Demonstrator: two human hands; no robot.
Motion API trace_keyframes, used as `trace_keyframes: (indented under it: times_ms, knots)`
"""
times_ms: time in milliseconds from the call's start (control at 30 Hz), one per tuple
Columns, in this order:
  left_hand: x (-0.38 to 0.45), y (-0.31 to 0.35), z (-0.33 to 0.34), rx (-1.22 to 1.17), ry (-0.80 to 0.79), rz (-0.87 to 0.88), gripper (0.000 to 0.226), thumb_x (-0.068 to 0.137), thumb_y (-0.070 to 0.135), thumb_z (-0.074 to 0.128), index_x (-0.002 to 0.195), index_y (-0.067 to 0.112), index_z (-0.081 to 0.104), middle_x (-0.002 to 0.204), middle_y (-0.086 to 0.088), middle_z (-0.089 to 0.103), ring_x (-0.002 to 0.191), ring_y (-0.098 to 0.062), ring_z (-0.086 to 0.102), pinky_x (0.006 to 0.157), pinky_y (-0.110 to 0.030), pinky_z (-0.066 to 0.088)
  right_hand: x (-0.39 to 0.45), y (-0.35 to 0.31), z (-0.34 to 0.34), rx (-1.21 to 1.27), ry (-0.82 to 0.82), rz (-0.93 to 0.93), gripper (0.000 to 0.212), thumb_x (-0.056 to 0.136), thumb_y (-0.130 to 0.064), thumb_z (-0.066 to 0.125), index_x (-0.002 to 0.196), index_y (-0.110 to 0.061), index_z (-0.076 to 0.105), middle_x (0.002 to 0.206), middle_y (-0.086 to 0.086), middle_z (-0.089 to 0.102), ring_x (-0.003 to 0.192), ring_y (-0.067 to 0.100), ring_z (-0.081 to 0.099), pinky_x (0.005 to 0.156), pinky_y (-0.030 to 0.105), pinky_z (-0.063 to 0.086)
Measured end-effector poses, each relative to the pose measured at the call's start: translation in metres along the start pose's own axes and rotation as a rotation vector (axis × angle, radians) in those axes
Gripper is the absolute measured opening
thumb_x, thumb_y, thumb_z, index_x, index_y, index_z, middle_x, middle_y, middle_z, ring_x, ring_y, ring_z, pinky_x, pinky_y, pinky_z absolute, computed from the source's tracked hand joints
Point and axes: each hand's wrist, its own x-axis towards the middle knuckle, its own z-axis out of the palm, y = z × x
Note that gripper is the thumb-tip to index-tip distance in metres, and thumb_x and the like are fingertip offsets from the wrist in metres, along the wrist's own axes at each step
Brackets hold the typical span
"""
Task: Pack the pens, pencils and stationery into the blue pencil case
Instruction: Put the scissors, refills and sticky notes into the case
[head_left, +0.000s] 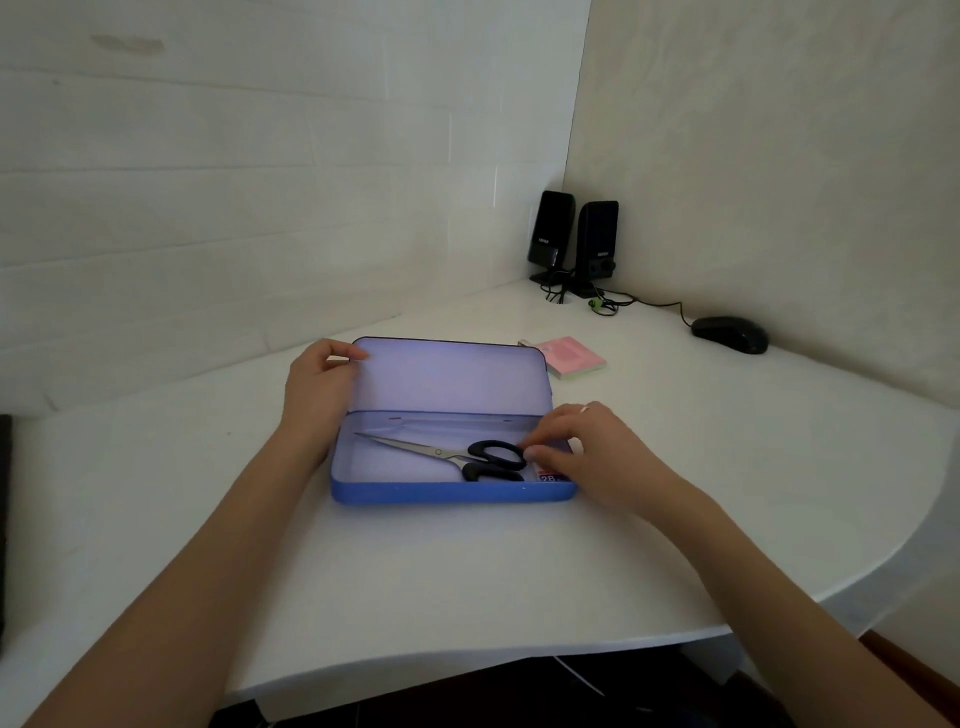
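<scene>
The blue pencil case (447, 491) lies open on the white desk, its lid (447, 376) tilted up at the back. Black-handled scissors (467, 457) lie inside, blades pointing left. My left hand (319, 384) grips the lid's left edge, thumb on the top corner. My right hand (587, 449) reaches into the case's right end, its fingertips pinching a small item, part of which shows a "2B" label (549, 477); most of that item is hidden under my fingers.
A pink sticky-note pad (571, 357) lies just behind the case to the right. Two black speakers (574, 239) with cables stand in the back corner, a black mouse (730, 334) to their right. The desk's curved front edge (519, 662) runs below my arms.
</scene>
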Motion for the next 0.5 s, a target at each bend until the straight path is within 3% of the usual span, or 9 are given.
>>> trace_keyframes:
  times_ms: [100,267,333,433,500]
  knots:
    - [0.003,0.001,-0.007,0.05,-0.014,0.008,0.032,0.081,-0.003,0.043,0.073,0.024,0.058,0.075,0.002,0.055,0.057,-0.014,0.039,0.053,-0.024,0.03,-0.001,-0.007,0.001,-0.062,-0.021,0.021,0.006,0.078,-0.039,0.069,0.082,-0.035,0.069,0.083,-0.011,0.064,0.08,0.008,0.055,0.076,0.029,0.047]
    - [0.013,0.004,-0.021,0.069,-0.106,-0.138,0.026,0.08,-0.004,0.044,0.077,0.017,0.059,0.07,-0.008,0.046,0.06,-0.021,0.039,0.052,-0.025,0.035,0.005,-0.012,0.002,0.041,-0.143,0.046,0.012,0.078,-0.021,0.065,0.08,-0.033,0.062,0.078,-0.018,0.056,0.069,-0.012,0.052,0.059,0.011,0.037]
    - [0.015,0.0,-0.024,0.133,-0.092,-0.119,0.025,0.08,-0.004,0.044,0.075,0.017,0.058,0.068,-0.007,0.046,0.058,-0.021,0.039,0.051,-0.024,0.034,0.008,-0.014,0.003,0.065,-0.158,0.022,0.012,0.078,-0.022,0.065,0.083,-0.033,0.064,0.083,-0.016,0.061,0.069,-0.006,0.053,0.061,0.014,0.04]
    - [0.016,-0.006,-0.027,0.237,0.016,-0.029,0.028,0.081,0.0,0.043,0.068,0.022,0.054,0.068,-0.002,0.049,0.056,-0.018,0.041,0.051,-0.027,0.031,0.017,-0.014,-0.002,0.167,-0.058,-0.011,0.003,0.082,-0.024,0.067,0.083,-0.027,0.067,0.078,-0.012,0.064,0.061,-0.003,0.052,0.062,0.012,0.042]
    - [0.017,-0.007,-0.028,0.238,0.063,-0.004,0.028,0.082,0.001,0.043,0.068,0.023,0.053,0.069,0.001,0.051,0.057,-0.016,0.042,0.052,-0.028,0.03,0.033,-0.01,-0.008,0.196,0.135,-0.003,0.002,0.083,-0.022,0.067,0.083,-0.024,0.068,0.073,-0.012,0.059,0.059,-0.001,0.049,0.057,0.008,0.038]
